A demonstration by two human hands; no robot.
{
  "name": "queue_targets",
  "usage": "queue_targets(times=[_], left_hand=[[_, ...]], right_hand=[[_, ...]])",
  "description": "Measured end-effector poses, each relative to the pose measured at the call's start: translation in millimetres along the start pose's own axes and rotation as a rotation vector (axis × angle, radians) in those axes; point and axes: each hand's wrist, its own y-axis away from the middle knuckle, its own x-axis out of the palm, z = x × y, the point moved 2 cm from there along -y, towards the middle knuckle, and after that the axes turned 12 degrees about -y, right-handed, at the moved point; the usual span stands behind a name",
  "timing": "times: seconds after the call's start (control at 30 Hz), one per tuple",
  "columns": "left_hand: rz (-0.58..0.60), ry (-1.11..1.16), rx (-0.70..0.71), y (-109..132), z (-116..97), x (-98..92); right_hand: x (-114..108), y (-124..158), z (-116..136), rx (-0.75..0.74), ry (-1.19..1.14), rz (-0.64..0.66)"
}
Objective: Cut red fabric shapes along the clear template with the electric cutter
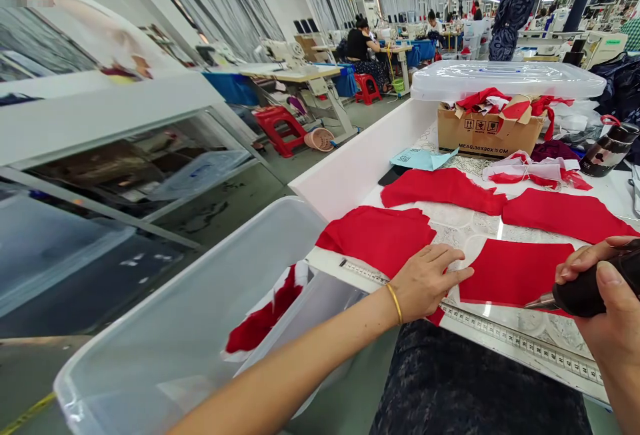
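Note:
My left hand [425, 281] rests near the table's front edge, fingers stretched out and apart. Its fingertips reach the left edge of a red fabric piece [515, 271], and another red piece [370, 238] lies just to its left. At the right, my right hand [617, 308] is wrapped around a black handheld tool [577, 293] with a pointed metal tip, whose exact kind I cannot make out. That tip is at the lower edge of the red piece in front of me. Two more red pieces, a left one [440, 188] and a right one [565, 215], lie farther back.
A measuring tape [520, 338] runs along the white table's front edge. Behind the fabric stand a cardboard box [487, 131] of red scraps and a dark flask [607, 148]. A clear plastic bin [150, 308] sits at the left. People work beyond.

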Motion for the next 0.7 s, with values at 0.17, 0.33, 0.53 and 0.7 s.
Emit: queue_targets(times=[0.17,0.33,0.53,0.7], left_hand=[[0.046,-0.110,0.119,14.9,-2.0,1.5],[-0.005,-0.109,0.105,16.8,-3.9,6.5],[0.043,-0.134,0.076,21.4,-4.9,12.3],[0.071,-0.130,0.075,23.9,-5.3,11.8]], right_hand=[[8.0,0.7,-2.4,-0.034,-0.015,0.048],[21.4,1.4,-10.6,-0.099,0.002,0.092],[38.9,2.4,-31.9,-0.119,-0.020,0.149],[54.2,7.7,-46.3,-0.090,-0.055,0.204]])
